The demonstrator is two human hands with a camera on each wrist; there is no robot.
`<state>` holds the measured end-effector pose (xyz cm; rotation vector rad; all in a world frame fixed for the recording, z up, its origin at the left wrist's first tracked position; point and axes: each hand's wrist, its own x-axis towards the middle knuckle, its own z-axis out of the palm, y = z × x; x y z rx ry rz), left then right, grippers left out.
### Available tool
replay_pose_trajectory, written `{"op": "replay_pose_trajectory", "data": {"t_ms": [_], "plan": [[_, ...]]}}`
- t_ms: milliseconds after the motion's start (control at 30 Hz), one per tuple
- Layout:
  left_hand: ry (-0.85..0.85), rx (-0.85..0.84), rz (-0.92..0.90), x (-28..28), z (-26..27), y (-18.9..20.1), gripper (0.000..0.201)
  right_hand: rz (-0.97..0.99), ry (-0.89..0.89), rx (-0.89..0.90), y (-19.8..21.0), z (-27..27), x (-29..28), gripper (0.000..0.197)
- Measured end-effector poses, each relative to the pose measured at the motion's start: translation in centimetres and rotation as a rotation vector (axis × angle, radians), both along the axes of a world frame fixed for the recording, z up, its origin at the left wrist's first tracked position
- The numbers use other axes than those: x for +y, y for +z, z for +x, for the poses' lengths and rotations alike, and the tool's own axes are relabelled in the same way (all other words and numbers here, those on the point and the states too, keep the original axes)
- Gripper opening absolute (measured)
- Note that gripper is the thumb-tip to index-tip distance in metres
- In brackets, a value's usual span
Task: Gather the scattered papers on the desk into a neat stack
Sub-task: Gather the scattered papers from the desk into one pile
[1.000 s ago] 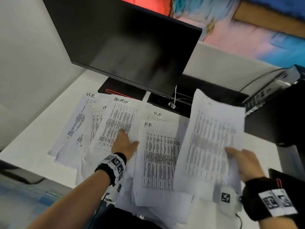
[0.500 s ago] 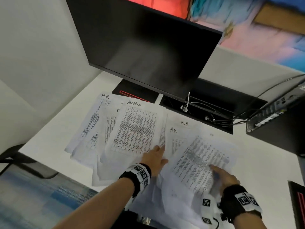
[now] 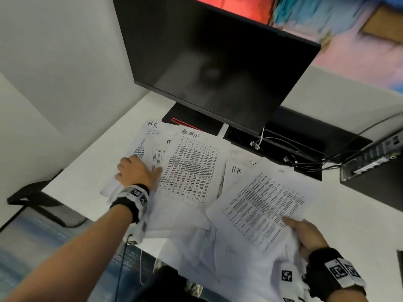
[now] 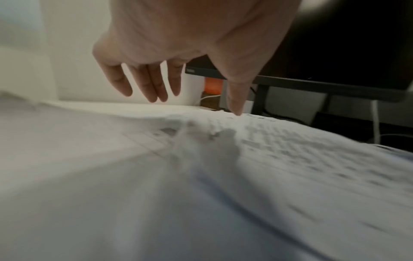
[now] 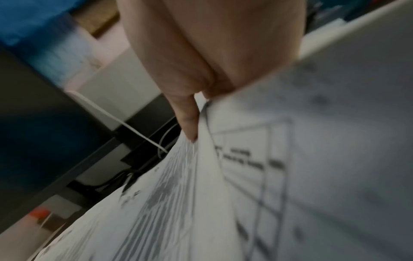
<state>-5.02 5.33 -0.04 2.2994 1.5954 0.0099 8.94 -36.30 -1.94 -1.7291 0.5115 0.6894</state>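
Printed sheets lie fanned over the white desk (image 3: 359, 216): an "ADMIN" sheet (image 3: 192, 168) in the middle, "H.R" (image 3: 150, 131) and "IT" (image 3: 158, 153) sheets at the left, another "H.R" sheet (image 3: 236, 174) to the right. My left hand (image 3: 135, 173) lies over the left sheets with straight, spread fingers (image 4: 143, 83); its thumb tip touches the paper. My right hand (image 3: 305, 234) pinches the near right corner of a sheaf of papers (image 3: 266, 203), thumb (image 5: 187, 120) on top, the sheaf lying slanted over the right-hand sheets. More sheets overhang the desk's near edge.
A dark monitor (image 3: 218, 62) hangs over the back of the desk on a black base (image 3: 189, 120). Behind the papers runs a black cable slot (image 3: 294, 147) with wires. A small computer box (image 3: 375, 164) stands at the right. A chair (image 3: 32, 197) is at the left.
My right hand has lowered the raised sheaf onto the right-hand sheets. My left hand has slid left from the ADMIN sheet to the leftmost sheets.
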Motion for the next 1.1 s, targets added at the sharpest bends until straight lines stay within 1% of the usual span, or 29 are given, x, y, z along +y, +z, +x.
{"op": "replay_pose_trajectory", "data": {"t_ms": [33,100,133,167,200,233,267,333,367,400,433,467,500,533,567,600,633,667,700,733,800,867,900,933,967,1000,1033,1067,1100], "plan": [[-0.013,0.045,0.01,1.6,-0.2,-0.3,0.093,0.033,-0.036,-0.055,0.2,0.3,-0.1,0.117],[-0.073,0.165,-0.004,3.7,-0.4,-1.0,0.094,0.073,-0.126,-0.15,1.8,0.7,-0.5,0.098],[-0.094,0.204,-0.02,4.3,-0.6,-1.4,0.094,0.063,-0.135,-0.204,2.9,0.8,-0.7,0.098],[-0.105,0.216,-0.041,4.5,-0.7,-1.7,0.095,0.065,-0.184,-0.207,3.8,0.7,-0.8,0.103],[-0.109,0.208,-0.057,4.6,-0.9,-2.0,0.095,0.065,-0.206,-0.221,4.9,0.7,-1.1,0.106],[-0.115,0.193,-0.062,4.7,-0.9,-2.1,0.095,0.098,-0.265,-0.226,5.5,0.9,-1.4,0.103],[-0.125,0.181,-0.063,4.9,-0.9,-2.1,0.097,0.135,-0.281,-0.246,7.0,0.5,-1.1,0.097],[-0.135,0.163,-0.078,5.5,-0.8,-1.6,0.104,0.159,-0.302,-0.22,8.8,0.3,-0.9,0.096],[-0.124,0.145,-0.095,5.9,-0.8,-1.3,0.107,0.173,-0.333,-0.178,8.8,0.4,-1.1,0.093],[-0.109,0.121,-0.109,6.3,-0.8,-1.2,0.109,0.182,-0.356,-0.144,9.2,0.1,-0.8,0.086],[-0.101,0.095,-0.125,6.7,-0.8,-1.1,0.11,0.194,-0.356,-0.117,8.2,0.4,-1.1,0.084],[-0.109,0.074,-0.142,6.9,-0.8,-1.1,0.11,0.202,-0.327,-0.072,7.7,-0.1,-0.6,0.098],[-0.127,0.061,-0.157,7.0,-0.7,-1.0,0.11,0.203,-0.319,-0.038,6.8,-0.3,-0.4,0.116],[-0.153,0.053,-0.172,6.9,-0.6,-1.0,0.11,0.152,-0.31,-0.058,6.1,-0.7,0.0,0.122],[-0.18,0.046,-0.188,6.8,-0.4,-1.0,0.109,0.165,-0.287,-0.069,5.1,-0.9,0.3,0.114],[-0.21,0.033,-0.213,6.5,-0.2,-1.0,0.108,0.159,-0.246,-0.051,5.7,-1.9,2.2,0.091],[-0.245,0.016,-0.245,6.1,0.1,-1.0,0.107,0.197,-0.235,-0.039,5.8,-2.7,3.6,0.06],[-0.286,-0.006,-0.269,5.7,0.4,-1.0,0.106,0.177,-0.211,-0.019,5.5,-3.3,5.2,0.035],[-0.321,-0.026,-0.296,5.2,0.8,-1.0,0.104,0.148,-0.173,-0.015,4.5,-3.5,6.3,0.023],[-0.352,-0.048,-0.323,4.8,1.1,-1.0,0.104,0.099,-0.128,-0.006,3.9,-4.0,7.5,0.025],[-0.372,-0.087,-0.403,3.9,1.8,-0.9,0.104,0.004,-0.051,0.016,1.1,-4.1,8.9,0.05],[-0.37,-0.106,-0.494,3.1,2.4,-0.8,0.108,-0.066,-0.001,-0.004,-1.4,-4.0,9.4,0.053],[-0.37,-0.106,-0.538,2.8,2.7,-0.8,0.107,-0.062,0.012,0.001,-3.2,-3.7,9.3,0.057],[-0.376,-0.116,-0.568,2.4,2.9,-0.7,0.1,-0.075,0.035,0.02,-4.3,-3.7,9.4,0.064],[-0.369,-0.127,-0.595,2.2,3.1,-0.8,0.09,-0.034,0.06,0.044,-3.6,-4.1,10.3,0.071],[-0.364,-0.144,-0.612,2.0,3.1,-0.7,0.078,-0.015,0.039,0.05,-3.9,-4.1,10.5,0.072],[-0.342,-0.151,-0.629,1.9,3.2,-0.8,0.071,-0.01,0.028,0.011,-2.1,-4.6,11.5,0.059],[-0.32,-0.161,-0.637,1.9,3.1,-0.9,0.067,-0.049,0.027,-0.068,-0.5,-4.9,12.2,0.039],[-0.29,-0.159,-0.655,2.0,3.0,-1.2,0.063,-0.08,0.008,-0.149,1.0,-5.0,12.5,0.026]]}}
